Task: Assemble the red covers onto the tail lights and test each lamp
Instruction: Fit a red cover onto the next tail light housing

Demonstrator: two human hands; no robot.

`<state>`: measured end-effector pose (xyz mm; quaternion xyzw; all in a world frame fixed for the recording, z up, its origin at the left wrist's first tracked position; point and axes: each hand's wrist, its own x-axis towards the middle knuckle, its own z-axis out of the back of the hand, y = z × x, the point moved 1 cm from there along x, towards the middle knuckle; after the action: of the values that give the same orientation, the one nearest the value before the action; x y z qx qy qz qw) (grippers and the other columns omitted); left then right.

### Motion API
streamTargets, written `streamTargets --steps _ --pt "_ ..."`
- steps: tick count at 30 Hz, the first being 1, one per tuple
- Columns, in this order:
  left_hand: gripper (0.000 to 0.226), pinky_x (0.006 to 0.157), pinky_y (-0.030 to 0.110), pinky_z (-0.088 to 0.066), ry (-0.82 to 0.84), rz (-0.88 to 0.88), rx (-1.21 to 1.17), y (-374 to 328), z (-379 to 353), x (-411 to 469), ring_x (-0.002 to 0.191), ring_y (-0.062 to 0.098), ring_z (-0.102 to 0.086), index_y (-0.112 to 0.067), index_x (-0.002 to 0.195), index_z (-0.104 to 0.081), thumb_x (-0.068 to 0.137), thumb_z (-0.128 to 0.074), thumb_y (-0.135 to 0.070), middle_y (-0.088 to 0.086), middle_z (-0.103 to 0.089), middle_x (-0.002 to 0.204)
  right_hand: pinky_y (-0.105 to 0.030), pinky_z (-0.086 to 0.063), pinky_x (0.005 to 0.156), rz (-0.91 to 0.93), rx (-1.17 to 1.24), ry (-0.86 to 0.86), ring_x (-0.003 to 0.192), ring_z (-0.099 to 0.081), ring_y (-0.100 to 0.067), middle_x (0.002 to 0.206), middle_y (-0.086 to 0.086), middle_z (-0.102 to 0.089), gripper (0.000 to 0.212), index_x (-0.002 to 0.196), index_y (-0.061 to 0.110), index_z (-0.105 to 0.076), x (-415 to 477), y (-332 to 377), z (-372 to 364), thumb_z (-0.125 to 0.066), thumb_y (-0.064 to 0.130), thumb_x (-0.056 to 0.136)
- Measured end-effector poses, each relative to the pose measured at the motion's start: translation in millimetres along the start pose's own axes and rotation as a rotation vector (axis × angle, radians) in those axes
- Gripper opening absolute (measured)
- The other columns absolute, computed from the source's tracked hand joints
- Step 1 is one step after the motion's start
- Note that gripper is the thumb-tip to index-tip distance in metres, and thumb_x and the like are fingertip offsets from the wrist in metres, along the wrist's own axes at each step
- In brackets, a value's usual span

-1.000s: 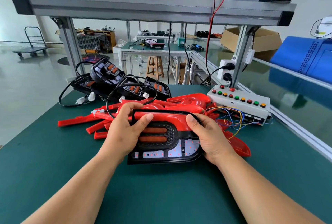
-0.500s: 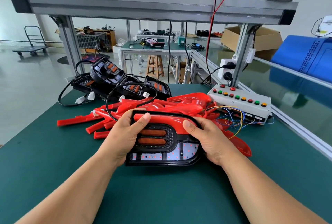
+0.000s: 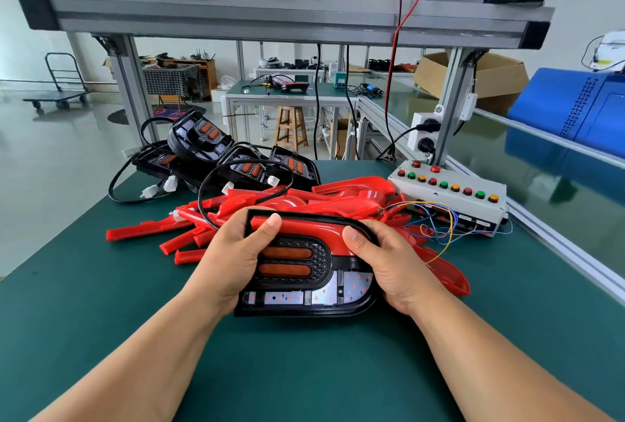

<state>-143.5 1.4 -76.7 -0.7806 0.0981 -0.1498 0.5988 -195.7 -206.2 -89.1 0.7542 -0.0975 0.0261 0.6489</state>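
Red cover (image 3: 304,227) lies atop the tail light (image 3: 291,298). Left hand (image 3: 230,259) and right hand (image 3: 392,266) grasp its ends; even thumb pressure should seat it.

Bare left hand (image 3: 233,259) and bare right hand (image 3: 389,266) are showing plain skin all over, wrists included. Thumbnails (image 3: 272,220) are looking short and neatly trimmed. Left forearm (image 3: 142,354) and right forearm (image 3: 490,354) are running uncovered down to the bottom edge of view.
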Motion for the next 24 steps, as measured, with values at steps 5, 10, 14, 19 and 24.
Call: streamTargets --steps 5,10,14,19,24 --pt "0.023 0.067 0.054 -0.057 -0.025 0.039 -0.034 -1 0 -1 0.087 0.043 -0.070 -0.014 0.101 -0.068 0.084 -0.068 -0.029 0.024 -0.071 0.100 -0.023 -0.054 0.083 0.011 -0.072 -0.010 0.101 -0.070 -0.020 0.107 -0.005 -0.074 0.044 0.110 0.010 -0.068 0 -1 0 -0.071 0.039 0.077" --pt "0.030 0.066 0.050 -0.058 0.009 0.098 -0.057 -1 -2 -4 0.088 0.042 -0.070 -0.011 0.108 -0.065 0.084 -0.065 -0.029 0.025 -0.071 0.101 -0.026 -0.056 0.080 -0.062 -0.075 0.013 0.097 -0.071 -0.023 0.104 -0.010 -0.075 0.052 0.108 0.008 -0.068 0 0 1 -0.073 0.045 0.072" --pt "0.036 0.075 0.057 -0.056 0.049 0.198 -0.128 -1 5 -2 0.098 0.044 -0.067 -0.006 0.118 -0.061 0.100 -0.046 -0.034 0.027 -0.068 0.108 -0.044 -0.052 0.097 -0.134 0.001 0.062 0.106 -0.066 -0.033 0.112 -0.020 -0.071 0.049 0.110 0.001 -0.067 1 1 5 -0.068 0.041 0.082" --pt "0.036 0.073 0.055 -0.057 0.039 0.152 -0.081 1 10 0 0.095 0.045 -0.068 -0.007 0.113 -0.065 0.103 -0.039 -0.030 0.028 -0.069 0.106 -0.037 -0.054 0.089 -0.157 0.009 0.094 0.095 -0.069 -0.025 0.106 -0.014 -0.073 0.047 0.111 0.006 -0.065 1 0 8 -0.076 0.023 0.069" --pt "0.034 0.068 0.054 -0.057 0.016 0.105 -0.068 1 6 2 0.090 0.047 -0.068 -0.005 0.111 -0.064 0.104 -0.039 -0.027 0.030 -0.069 0.103 -0.031 -0.054 0.084 -0.125 0.022 0.085 0.094 -0.070 -0.020 0.102 -0.007 -0.075 0.045 0.112 0.011 -0.064 0 -2 7 -0.073 0.021 0.069"
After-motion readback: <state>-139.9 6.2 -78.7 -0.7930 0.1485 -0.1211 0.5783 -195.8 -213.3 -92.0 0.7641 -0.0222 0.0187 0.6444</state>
